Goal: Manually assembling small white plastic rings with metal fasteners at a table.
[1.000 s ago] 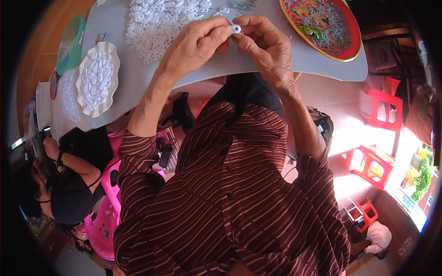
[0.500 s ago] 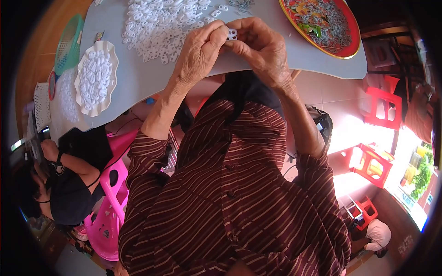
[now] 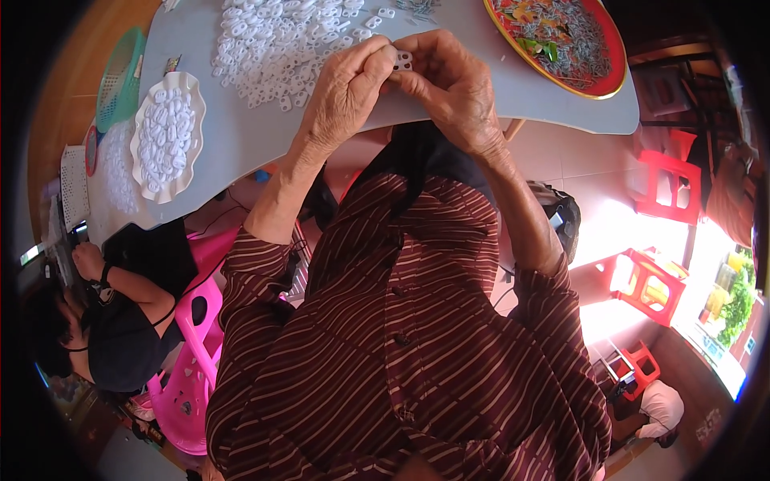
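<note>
Between my fingertips, over the near part of the table, is a small white plastic piece with holes (image 3: 403, 61). My left hand (image 3: 357, 86) is closed, its thumb and bent fingers pinching the piece's left side. From the other side my right hand (image 3: 455, 86) grips the same piece between thumb and fingers. Part of the piece is hidden by the fingers. Just beyond and left of my hands, a spread heap of similar white plastic pieces (image 3: 269, 50) covers the grey table (image 3: 241, 136).
A red gold-rimmed tray (image 3: 616, 48) of small metal pins stands at right. At left are a wavy-edged white dish (image 3: 197, 144) filled with white pieces and a green basket (image 3: 120, 76). A person (image 3: 120, 337) sits at lower left by a pink chair (image 3: 180, 413). Red stools (image 3: 670, 192) stand right.
Both hands keep the white piece in almost the same place. Only a very slight shift of the view shows.
</note>
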A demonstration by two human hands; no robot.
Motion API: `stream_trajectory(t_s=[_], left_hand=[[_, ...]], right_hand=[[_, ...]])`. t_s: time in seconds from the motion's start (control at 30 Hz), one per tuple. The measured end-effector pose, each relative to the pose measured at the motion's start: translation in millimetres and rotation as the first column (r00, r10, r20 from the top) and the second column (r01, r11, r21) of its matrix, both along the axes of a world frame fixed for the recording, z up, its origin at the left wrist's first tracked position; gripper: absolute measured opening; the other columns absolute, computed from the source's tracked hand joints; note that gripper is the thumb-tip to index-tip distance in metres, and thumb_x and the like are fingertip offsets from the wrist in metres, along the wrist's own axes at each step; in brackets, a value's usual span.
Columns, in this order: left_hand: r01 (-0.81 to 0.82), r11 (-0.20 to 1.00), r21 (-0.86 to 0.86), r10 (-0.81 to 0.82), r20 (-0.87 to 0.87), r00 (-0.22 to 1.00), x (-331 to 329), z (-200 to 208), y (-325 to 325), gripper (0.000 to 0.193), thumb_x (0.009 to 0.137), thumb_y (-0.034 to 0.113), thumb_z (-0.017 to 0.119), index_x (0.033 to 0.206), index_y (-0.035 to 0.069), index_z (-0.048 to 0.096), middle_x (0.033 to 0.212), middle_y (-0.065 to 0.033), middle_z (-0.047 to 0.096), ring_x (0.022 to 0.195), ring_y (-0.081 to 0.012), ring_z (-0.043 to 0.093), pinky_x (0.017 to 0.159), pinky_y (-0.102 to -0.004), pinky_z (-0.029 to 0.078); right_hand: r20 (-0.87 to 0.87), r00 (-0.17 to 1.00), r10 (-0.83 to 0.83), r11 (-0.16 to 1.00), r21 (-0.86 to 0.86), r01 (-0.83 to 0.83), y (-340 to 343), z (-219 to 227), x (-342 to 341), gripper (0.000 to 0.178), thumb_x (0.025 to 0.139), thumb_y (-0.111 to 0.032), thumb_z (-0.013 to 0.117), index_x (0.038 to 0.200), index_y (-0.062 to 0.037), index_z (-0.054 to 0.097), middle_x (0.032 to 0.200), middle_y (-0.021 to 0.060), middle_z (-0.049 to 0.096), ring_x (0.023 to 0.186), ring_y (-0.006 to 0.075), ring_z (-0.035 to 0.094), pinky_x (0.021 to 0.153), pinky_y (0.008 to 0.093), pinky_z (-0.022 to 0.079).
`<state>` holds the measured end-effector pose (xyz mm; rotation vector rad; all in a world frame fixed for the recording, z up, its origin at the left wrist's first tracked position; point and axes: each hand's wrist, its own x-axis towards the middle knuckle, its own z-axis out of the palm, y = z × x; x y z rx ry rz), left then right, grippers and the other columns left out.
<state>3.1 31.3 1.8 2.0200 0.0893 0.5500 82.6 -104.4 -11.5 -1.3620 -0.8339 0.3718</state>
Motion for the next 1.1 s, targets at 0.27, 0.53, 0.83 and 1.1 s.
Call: stream_trajectory(t_s=[0.27, 0.53, 0.83, 1.1], left_hand=[[0.018, 0.999, 0.047, -0.020, 0.048, 0.999, 1.7, -1.5, -0.3, 0.023, 0.092, 0.020, 0.044, 0.085, -0.001, 0.049, 0.060, -0.0134, 0.044, 0.053, -0.0214, 0.041, 0.054, -0.0336, 0.040], [0.114, 0.987, 0.110, -0.120, 0.050, 0.991, 3.6, -1.8, 4.4, 0.024, 0.091, 0.020, 0.042, 0.081, -0.001, 0.047, 0.060, -0.0122, 0.042, 0.054, -0.0196, 0.040, 0.055, -0.0329, 0.039], [0.028, 0.999, -0.029, -0.027, 0.044, 0.999, 6.6, 2.5, -1.5, 0.027, 0.093, 0.025, 0.044, 0.088, 0.000, 0.053, 0.060, -0.0093, 0.044, 0.056, -0.0153, 0.042, 0.055, -0.0306, 0.039], [0.135, 0.981, -0.135, -0.135, 0.013, 0.991, 0.0, 6.8, 0.3, 0.024, 0.093, 0.023, 0.047, 0.086, 0.001, 0.050, 0.065, -0.0043, 0.050, 0.060, -0.0122, 0.046, 0.058, -0.0278, 0.040]], right_hand=[[0.266, 0.960, -0.091, 0.985, -0.115, 0.125, -2.9, 11.8, -4.3, 0.020, 0.079, -0.003, 0.066, 0.093, 0.0026, 0.053, 0.075, 0.0102, 0.065, 0.068, 0.0149, 0.065, 0.062, 0.0253, 0.051], [0.303, 0.946, -0.116, 0.987, -0.071, 0.144, -4.5, 13.4, -4.9, 0.017, 0.080, -0.002, 0.066, 0.091, 0.0021, 0.055, 0.070, 0.0084, 0.064, 0.062, 0.0121, 0.061, 0.057, 0.0235, 0.048], [0.091, 0.994, -0.066, 0.998, 0.025, 0.064, -1.1, 6.5, -0.3, 0.014, 0.084, -0.004, 0.063, 0.094, 0.0031, 0.056, 0.073, 0.0063, 0.066, 0.067, 0.0071, 0.059, 0.060, 0.0207, 0.047], [-0.131, 0.991, 0.032, 0.999, 0.025, -0.029, -3.9, 22.5, 6.1, 0.016, 0.088, -0.007, 0.059, 0.100, 0.0047, 0.057, 0.074, 0.0056, 0.063, 0.071, 0.0094, 0.060, 0.066, 0.0217, 0.048]])
